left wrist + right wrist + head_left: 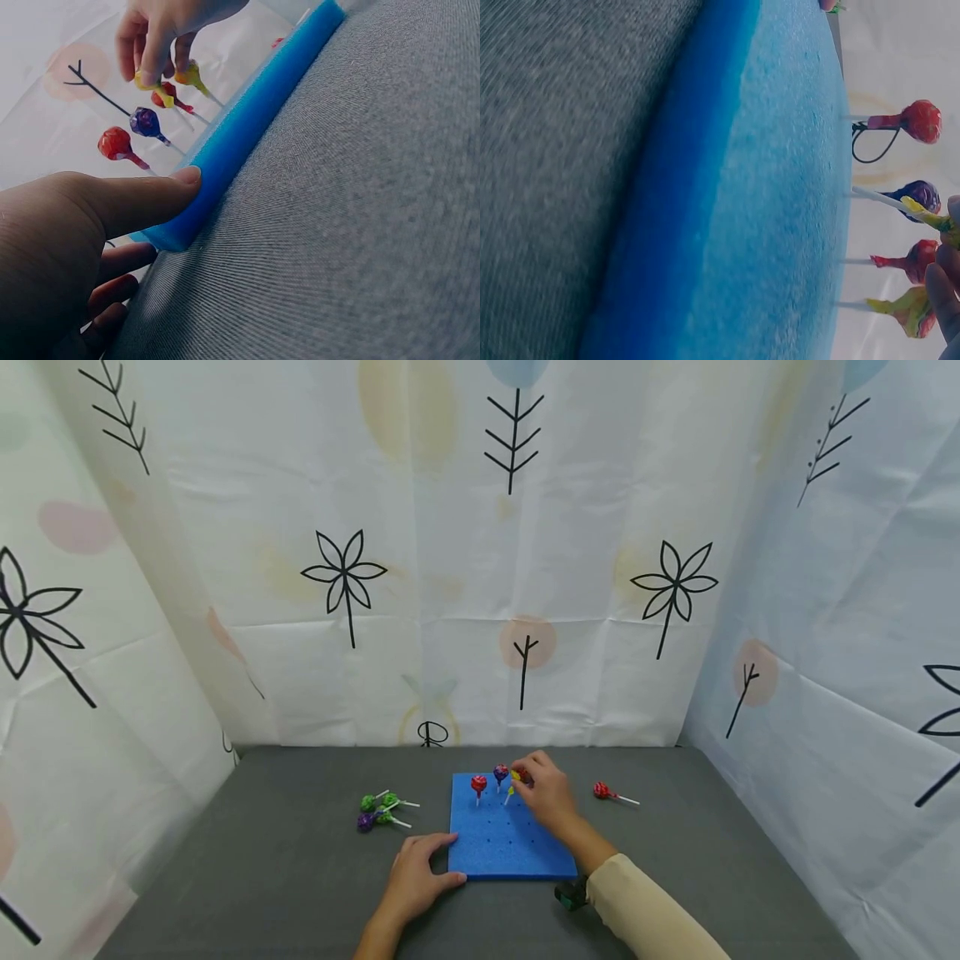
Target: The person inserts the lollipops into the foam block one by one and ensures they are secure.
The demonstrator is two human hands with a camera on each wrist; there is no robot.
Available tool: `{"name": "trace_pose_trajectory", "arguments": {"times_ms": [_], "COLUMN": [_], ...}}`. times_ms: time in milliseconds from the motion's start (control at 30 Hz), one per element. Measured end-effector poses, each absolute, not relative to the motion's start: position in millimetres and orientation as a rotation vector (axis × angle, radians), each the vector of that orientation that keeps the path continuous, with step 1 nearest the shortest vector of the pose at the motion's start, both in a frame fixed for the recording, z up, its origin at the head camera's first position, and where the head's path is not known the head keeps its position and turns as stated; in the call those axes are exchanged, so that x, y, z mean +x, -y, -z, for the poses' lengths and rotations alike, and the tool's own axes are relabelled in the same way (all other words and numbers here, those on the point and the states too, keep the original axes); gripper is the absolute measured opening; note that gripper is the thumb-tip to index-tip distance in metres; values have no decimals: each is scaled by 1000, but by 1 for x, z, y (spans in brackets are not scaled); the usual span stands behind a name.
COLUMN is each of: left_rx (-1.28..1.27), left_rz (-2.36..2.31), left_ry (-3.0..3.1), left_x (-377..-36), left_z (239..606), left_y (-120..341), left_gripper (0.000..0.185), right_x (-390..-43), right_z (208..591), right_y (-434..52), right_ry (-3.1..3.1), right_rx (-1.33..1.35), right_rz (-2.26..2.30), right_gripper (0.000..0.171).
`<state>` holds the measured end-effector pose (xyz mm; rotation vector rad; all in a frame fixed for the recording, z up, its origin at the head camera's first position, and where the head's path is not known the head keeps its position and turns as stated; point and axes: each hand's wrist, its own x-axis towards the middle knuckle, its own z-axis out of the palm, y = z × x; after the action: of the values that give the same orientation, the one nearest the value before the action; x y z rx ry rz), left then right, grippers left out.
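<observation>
My right hand (546,792) pinches a yellow lollipop (930,216) by its head, its white stick slanting down over the far part of the blue foam board (495,860). Along the board's far side a red lollipop (478,783) and a purple lollipop (500,771) stand upright. Another red lollipop (911,262) and a yellow one with red (909,311) stand there too, mostly behind my right hand in the head view. My left hand (417,875) grips the board's near left corner, thumb (150,199) against the front edge.
On the grey table left of the board lie several green lollipops (368,803) and one purple lollipop (365,822). A loose red lollipop (602,790) lies to the right. Small holes dot the board. A dark green and black object (572,894) shows beside my right sleeve.
</observation>
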<state>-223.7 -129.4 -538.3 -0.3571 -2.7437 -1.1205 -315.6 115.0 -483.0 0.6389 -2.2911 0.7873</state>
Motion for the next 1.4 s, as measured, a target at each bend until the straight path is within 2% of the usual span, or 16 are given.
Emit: {"name": "trace_pose_trajectory", "arguments": {"times_ms": [1400], "left_rx": [-335], "left_rz": [1129], "left_ry": [2765], "left_x": [-225], "left_z": [536], "left_y": [129], "left_gripper": [59], "right_x": [-313], "right_z": [489], "right_y": [-101], "right_ry": [2352], "right_rx": [665], "right_rz": [-811], "right_gripper": [19]}}
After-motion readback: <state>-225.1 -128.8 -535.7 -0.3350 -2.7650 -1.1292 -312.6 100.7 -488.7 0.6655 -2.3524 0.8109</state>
